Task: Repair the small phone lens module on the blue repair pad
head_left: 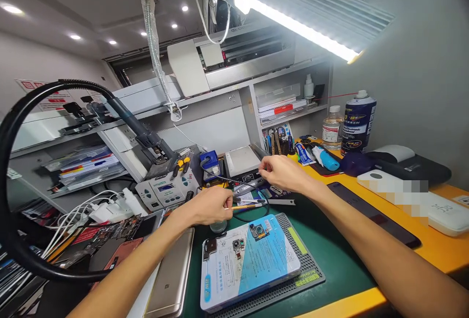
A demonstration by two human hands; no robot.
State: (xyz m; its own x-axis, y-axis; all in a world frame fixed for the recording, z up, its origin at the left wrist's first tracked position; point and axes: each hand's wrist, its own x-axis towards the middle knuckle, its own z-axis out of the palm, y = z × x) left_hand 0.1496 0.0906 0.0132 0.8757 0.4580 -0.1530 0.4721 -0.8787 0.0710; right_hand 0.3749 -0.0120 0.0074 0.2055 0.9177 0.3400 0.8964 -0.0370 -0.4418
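Two hands at work over a phone repair surface

The left hand [210, 205] has its fingers pinched on a thin tool [244, 206] that pokes out to the right. The right hand [284, 172] is just behind it, fingers pinched on a thin black cable [220, 177]. In front of both hands lies a blue and white board [249, 264] with small camera parts [257, 230] on it, on a grey mat [309, 274]. A gold phone [172, 279] lies left of the board.
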